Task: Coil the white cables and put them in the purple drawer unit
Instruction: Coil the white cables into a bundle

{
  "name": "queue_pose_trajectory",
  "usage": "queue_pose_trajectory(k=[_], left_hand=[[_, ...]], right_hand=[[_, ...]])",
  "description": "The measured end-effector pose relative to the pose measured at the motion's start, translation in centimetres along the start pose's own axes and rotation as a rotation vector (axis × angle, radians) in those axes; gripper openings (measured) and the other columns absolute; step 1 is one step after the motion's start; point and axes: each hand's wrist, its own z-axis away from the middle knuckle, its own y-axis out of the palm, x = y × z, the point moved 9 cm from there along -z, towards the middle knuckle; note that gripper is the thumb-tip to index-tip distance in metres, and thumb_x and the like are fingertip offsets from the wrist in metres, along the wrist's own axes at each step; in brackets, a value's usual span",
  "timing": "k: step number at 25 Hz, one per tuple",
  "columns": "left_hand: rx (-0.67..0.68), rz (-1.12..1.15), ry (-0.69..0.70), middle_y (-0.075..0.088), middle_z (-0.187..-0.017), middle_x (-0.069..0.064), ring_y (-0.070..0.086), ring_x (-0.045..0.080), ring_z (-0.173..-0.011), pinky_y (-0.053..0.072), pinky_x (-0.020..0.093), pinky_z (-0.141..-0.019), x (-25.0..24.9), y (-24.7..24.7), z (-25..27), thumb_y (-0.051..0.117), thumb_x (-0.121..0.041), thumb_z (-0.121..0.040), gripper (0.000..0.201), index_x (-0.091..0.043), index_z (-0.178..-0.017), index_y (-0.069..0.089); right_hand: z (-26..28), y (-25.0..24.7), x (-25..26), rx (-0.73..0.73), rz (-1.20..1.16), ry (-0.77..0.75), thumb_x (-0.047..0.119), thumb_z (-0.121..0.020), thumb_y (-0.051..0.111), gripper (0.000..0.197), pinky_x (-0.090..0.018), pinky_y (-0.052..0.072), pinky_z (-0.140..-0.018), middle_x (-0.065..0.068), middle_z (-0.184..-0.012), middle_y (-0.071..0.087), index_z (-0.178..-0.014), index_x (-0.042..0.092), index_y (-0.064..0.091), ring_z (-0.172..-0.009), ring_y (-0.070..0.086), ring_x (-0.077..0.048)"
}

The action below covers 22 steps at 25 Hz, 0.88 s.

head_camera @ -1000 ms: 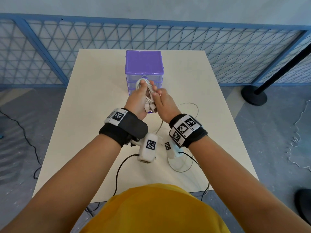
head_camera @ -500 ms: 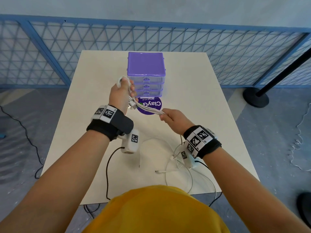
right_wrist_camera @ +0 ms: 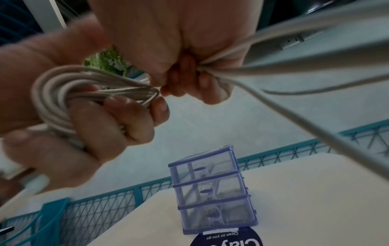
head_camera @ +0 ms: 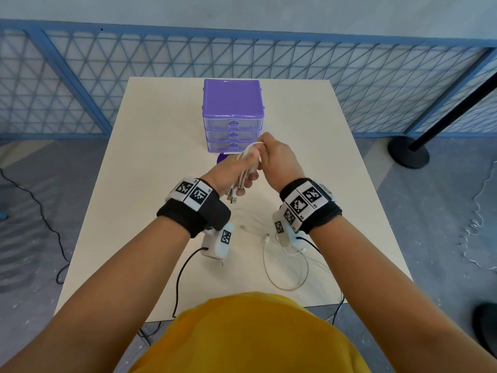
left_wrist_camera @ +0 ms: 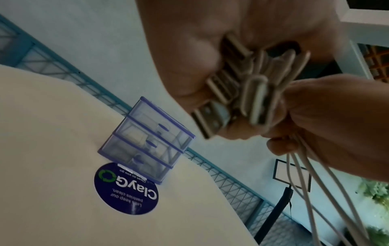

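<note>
White cable bundle [head_camera: 248,164] held above the table [head_camera: 150,146], just in front of the purple drawer unit [head_camera: 232,114], left hand [head_camera: 231,172] fisted around its loops and plugs, right hand [head_camera: 278,161] pinching the strands at top; loose cables [head_camera: 285,267] lie near the table's front edge.

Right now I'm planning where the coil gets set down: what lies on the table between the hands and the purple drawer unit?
Only a round dark-blue sticker at the purple drawer unit's foot; the left wrist view shows it best.
</note>
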Motion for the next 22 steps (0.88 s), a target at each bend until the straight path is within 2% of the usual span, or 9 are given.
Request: queue_pose_trajectory(k=[2, 3, 5, 7, 10, 13, 16, 19, 22], left_hand=[[0.05, -0.101, 0.014, 0.046, -0.061, -0.003, 0.042, 0.003, -0.042, 0.033, 0.017, -0.038, -0.2, 0.4, 0.2, 0.06, -0.019, -0.083, 0.014, -0.02, -0.074, 0.05], [0.069, -0.099, -0.002, 0.045, -0.063, -0.001, 0.042, 0.003, -0.041, 0.032, 0.017, -0.038, -0.1, 0.5, 0.2, 0.058, -0.006, -0.081, 0.017, -0.019, -0.074, 0.05], [0.115, 0.008, -0.051, 0.048, -0.057, -0.002, 0.038, 0.002, -0.037, 0.03, 0.015, -0.037, 0.1, 0.9, 0.4, 0.047, 0.003, -0.08, 0.02, -0.015, -0.073, 0.051], [0.159, 0.127, -0.067, 0.051, -0.05, -0.005, 0.037, 0.002, -0.035, 0.03, 0.014, -0.035, -0.1, 1.2, 0.7, 0.038, -0.006, -0.09, 0.021, -0.013, -0.077, 0.052], [0.12, 0.284, -0.002, 0.054, -0.049, -0.006, 0.039, 0.003, -0.036, 0.033, 0.016, -0.037, -0.9, 0.8, 0.7, 0.025, -0.027, -0.099, 0.034, -0.013, -0.09, 0.055], [0.026, 0.318, 0.071, 0.058, -0.05, -0.005, 0.042, 0.006, -0.037, 0.036, 0.017, -0.041, -1.5, 0.0, 0.5, 0.024, -0.027, -0.1, 0.032, -0.016, -0.093, 0.053], [-0.055, 0.295, 0.109, 0.059, -0.06, -0.002, 0.047, 0.007, -0.041, 0.039, 0.02, -0.045, -1.7, -0.4, 0.4, 0.028, -0.027, -0.1, 0.031, -0.019, -0.095, 0.057], [-0.028, 0.322, 0.117, 0.052, -0.079, 0.003, 0.048, 0.011, -0.061, 0.041, 0.027, -0.062, -1.7, 0.0, 0.2, 0.025, -0.029, -0.099, 0.034, -0.026, -0.107, 0.059], [-0.084, 0.346, 0.109, 0.055, -0.089, 0.006, 0.051, 0.018, -0.082, 0.045, 0.03, -0.075, -1.6, -0.5, 0.1, 0.026, -0.031, -0.099, 0.036, -0.019, -0.112, 0.057]], right_hand=[[0.0, 0.2, -0.2, 0.018, -0.001, 0.0, 0.02, -0.094, 0.035, 0.023, -0.04, 0.046, -0.067, -0.014, -0.076, 0.059, -0.094, 0.003, 0.05, -0.072, 0.055, -0.032], [-0.1, 0.3, -0.4, 0.022, 0.002, -0.004, 0.021, -0.094, 0.034, 0.024, -0.041, 0.047, -0.067, -0.012, -0.073, 0.058, -0.092, 0.003, 0.05, -0.07, 0.055, -0.032], [-0.2, 0.5, -0.9, 0.039, -0.027, 0.002, 0.025, -0.095, 0.034, 0.029, -0.04, 0.047, -0.066, -0.01, -0.065, 0.056, -0.088, 0.002, 0.049, -0.065, 0.054, -0.03], [-0.2, 0.6, -1.4, 0.046, -0.091, 0.009, 0.026, -0.096, 0.032, 0.03, -0.037, 0.044, -0.065, -0.004, -0.058, 0.051, -0.08, 0.006, 0.049, -0.063, 0.051, -0.027], [0.3, 0.2, -2.3, -0.014, -0.156, 0.038, 0.024, -0.097, 0.028, 0.036, -0.025, 0.037, -0.062, 0.003, -0.059, 0.048, -0.067, 0.016, 0.045, -0.06, 0.047, -0.015], [0.7, 0.6, -3.1, -0.036, -0.201, 0.094, 0.024, -0.098, 0.025, 0.043, -0.018, 0.031, -0.051, 0.005, -0.055, 0.041, -0.06, 0.012, 0.043, -0.053, 0.038, -0.01], [0.9, 1.4, -2.9, -0.029, -0.224, 0.128, 0.026, -0.097, 0.025, 0.05, -0.023, 0.034, -0.052, 0.004, -0.053, 0.044, -0.051, 0.017, 0.042, -0.049, 0.041, -0.011], [1.1, 2.3, -2.5, -0.012, -0.29, 0.153, 0.026, -0.097, 0.022, 0.054, -0.015, 0.037, -0.052, 0.004, -0.053, 0.052, -0.05, 0.022, 0.048, -0.045, 0.049, -0.003], [1.1, 2.6, -2.2, -0.012, -0.282, 0.172, 0.027, -0.097, 0.021, 0.055, -0.023, 0.033, -0.054, 0.004, -0.054, 0.049, -0.048, 0.022, 0.045, -0.051, 0.043, -0.007]])
